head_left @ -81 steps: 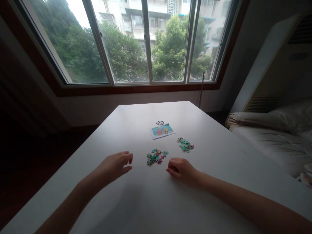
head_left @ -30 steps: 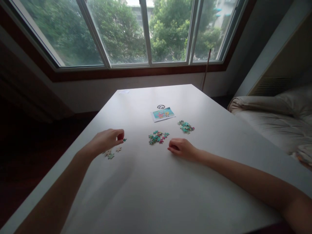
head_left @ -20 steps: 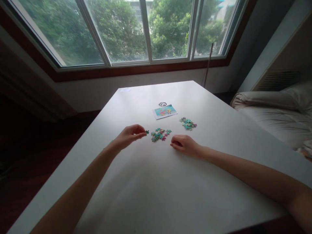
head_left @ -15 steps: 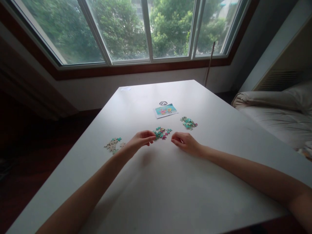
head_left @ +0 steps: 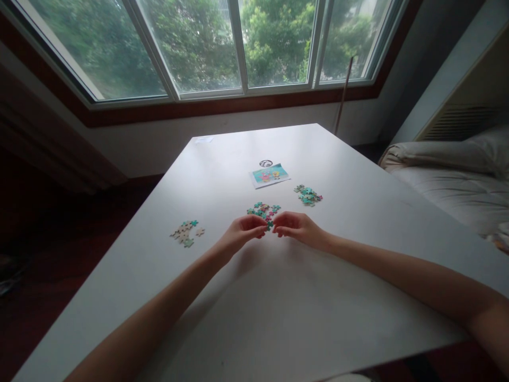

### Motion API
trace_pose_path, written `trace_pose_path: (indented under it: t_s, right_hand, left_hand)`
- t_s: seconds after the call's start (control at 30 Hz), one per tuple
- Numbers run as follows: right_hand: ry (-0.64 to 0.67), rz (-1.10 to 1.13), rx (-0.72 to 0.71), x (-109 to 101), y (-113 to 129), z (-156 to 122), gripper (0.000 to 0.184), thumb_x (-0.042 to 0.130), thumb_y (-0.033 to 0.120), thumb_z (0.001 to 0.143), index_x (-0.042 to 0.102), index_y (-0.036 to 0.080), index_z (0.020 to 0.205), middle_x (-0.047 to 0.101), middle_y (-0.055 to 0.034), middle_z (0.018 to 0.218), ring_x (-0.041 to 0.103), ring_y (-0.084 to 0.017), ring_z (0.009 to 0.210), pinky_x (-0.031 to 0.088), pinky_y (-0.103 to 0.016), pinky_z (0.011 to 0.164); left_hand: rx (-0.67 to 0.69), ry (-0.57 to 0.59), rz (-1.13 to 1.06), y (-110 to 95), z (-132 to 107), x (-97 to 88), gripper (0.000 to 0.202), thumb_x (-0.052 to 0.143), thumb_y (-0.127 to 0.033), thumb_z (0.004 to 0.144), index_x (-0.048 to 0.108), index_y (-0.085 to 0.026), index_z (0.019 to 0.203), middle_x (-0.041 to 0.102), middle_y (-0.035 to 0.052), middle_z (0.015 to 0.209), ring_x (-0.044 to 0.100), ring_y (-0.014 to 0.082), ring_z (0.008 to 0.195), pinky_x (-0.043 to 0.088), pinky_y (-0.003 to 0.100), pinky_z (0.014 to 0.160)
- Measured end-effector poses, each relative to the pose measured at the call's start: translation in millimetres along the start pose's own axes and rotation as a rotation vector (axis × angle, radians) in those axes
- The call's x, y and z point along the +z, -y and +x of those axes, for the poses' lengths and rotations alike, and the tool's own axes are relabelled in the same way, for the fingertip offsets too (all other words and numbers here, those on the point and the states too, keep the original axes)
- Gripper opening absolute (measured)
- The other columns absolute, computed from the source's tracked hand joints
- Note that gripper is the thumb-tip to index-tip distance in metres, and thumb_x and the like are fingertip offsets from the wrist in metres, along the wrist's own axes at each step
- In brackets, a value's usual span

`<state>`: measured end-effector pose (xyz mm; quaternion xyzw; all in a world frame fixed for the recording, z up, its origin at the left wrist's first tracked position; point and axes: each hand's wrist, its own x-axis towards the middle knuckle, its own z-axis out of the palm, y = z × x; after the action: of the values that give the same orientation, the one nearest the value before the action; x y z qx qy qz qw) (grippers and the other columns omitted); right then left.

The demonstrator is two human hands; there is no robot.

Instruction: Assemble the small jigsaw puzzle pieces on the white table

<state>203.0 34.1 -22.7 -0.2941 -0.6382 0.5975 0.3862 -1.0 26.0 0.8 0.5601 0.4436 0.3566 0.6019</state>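
My left hand (head_left: 247,229) pinches a small green jigsaw puzzle piece (head_left: 270,225) between thumb and fingers. From the other side, the curled fingers of my right hand (head_left: 297,227) come right up to the same piece; whether they grip it or something tiny of their own is hidden. Just beyond both hands lies a loose heap of green and pink puzzle pieces (head_left: 261,209). A second heap of mostly green pieces (head_left: 309,196) is farther right. Off to the left of my left hand are pieces (head_left: 183,232), mostly pale and face down, with a single pale piece (head_left: 200,232) beside them.
On the white table (head_left: 318,307), a picture card (head_left: 270,175) with a turquoise cartoon scene lies past the pieces. Behind it is a round black-and-white item (head_left: 266,163). A pale sheet (head_left: 204,139) rests near the far left corner. To the right stands a cushioned seat (head_left: 441,180).
My left hand has moved right and slightly nearer, up to my right fingertips, and a green piece now shows between the hands. My right hand has shifted slightly left.
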Motion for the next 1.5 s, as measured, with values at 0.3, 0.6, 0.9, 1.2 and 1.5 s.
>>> trace_pose_path:
  t_s: [0.3, 0.6, 0.9, 1.2, 1.5]
  right_hand:
    - [-0.049, -0.043, -0.027, 2.5, 3.2, -0.8, 0.025, 0.071, 0.036, 0.072, 0.062, 0.014, 0.080, 0.062, -0.0012, 0.071, 0.058, -0.011, 0.066, 0.048, -0.027, 0.065]
    - [-0.021, -0.026, 0.054, -1.0, 2.0, 1.1, 0.032, 0.068, 0.044, 0.072, 0.058, 0.014, 0.072, 0.062, -0.0007, 0.065, 0.055, -0.010, 0.058, 0.046, -0.024, 0.058]
    - [0.070, -0.101, 0.099, -3.1, 1.9, -0.1, 0.029, 0.063, 0.042, 0.075, 0.058, 0.013, 0.073, 0.061, -0.0005, 0.065, 0.053, -0.010, 0.059, 0.044, -0.023, 0.057]
    - [0.090, -0.050, 0.091, -6.6, 1.1, 1.5, 0.031, 0.060, 0.044, 0.077, 0.060, 0.013, 0.074, 0.061, -0.0008, 0.065, 0.052, -0.010, 0.058, 0.043, -0.023, 0.058]
    - [0.108, -0.006, 0.113, -8.5, 1.7, 3.2, 0.034, 0.065, 0.047, 0.073, 0.062, 0.013, 0.074, 0.060, -0.0001, 0.062, 0.052, -0.010, 0.057, 0.042, -0.023, 0.057]
  left_hand:
    - [0.033, 0.030, 0.009, 2.7, -2.7, 5.2, 0.029, 0.078, -0.032, 0.063, 0.067, -0.013, 0.082, 0.065, 0.0018, 0.072, 0.055, 0.0111, 0.065, 0.044, 0.025, 0.063]
    - [0.053, 0.091, 0.065, 21.1, -0.7, 8.8, 0.028, 0.070, -0.038, 0.072, 0.066, -0.014, 0.085, 0.067, 0.0050, 0.080, 0.060, 0.0148, 0.074, 0.045, 0.024, 0.066]
    - [0.036, 0.020, 0.062, 12.8, -2.5, 9.1, 0.028, 0.066, -0.042, 0.074, 0.066, -0.014, 0.077, 0.065, 0.0023, 0.070, 0.055, 0.0121, 0.064, 0.042, 0.023, 0.062]
    - [0.003, 0.080, 0.021, 15.2, -2.4, 5.9, 0.025, 0.066, -0.039, 0.076, 0.066, -0.014, 0.078, 0.065, 0.0031, 0.072, 0.055, 0.0116, 0.066, 0.041, 0.021, 0.061]
    - [0.013, 0.099, 0.058, 14.1, -1.1, 4.5, 0.028, 0.066, -0.042, 0.075, 0.066, -0.015, 0.078, 0.066, 0.0038, 0.074, 0.055, 0.0128, 0.067, 0.041, 0.023, 0.061]
